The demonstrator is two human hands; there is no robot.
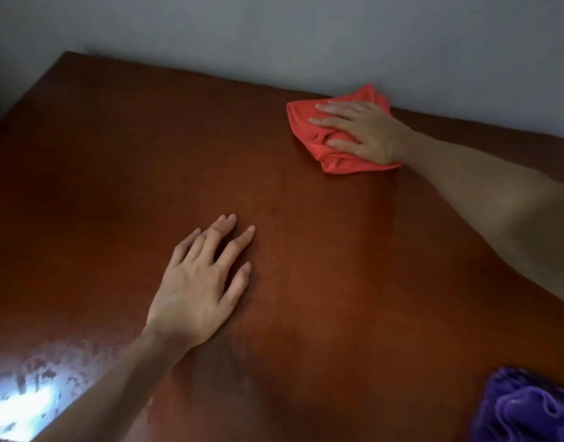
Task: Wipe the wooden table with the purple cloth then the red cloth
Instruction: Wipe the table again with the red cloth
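Observation:
A dark reddish wooden table (115, 186) fills the view. At its far right, close to the wall, lies the bunched red cloth (309, 135), and my right hand (366, 132) presses flat on top of it with the thumb tucked into its folds. My left hand (201, 282) rests palm down on the bare wood near the middle, fingers spread, holding nothing. The purple cloth (526, 409) lies crumpled at the near right corner, touched by neither hand and partly cut off by the frame.
A pale grey wall (306, 36) runs along the table's far edge. The table's left edge slants from the far left corner toward me. A bright patch of glare (22, 409) sits on the wood at the near left.

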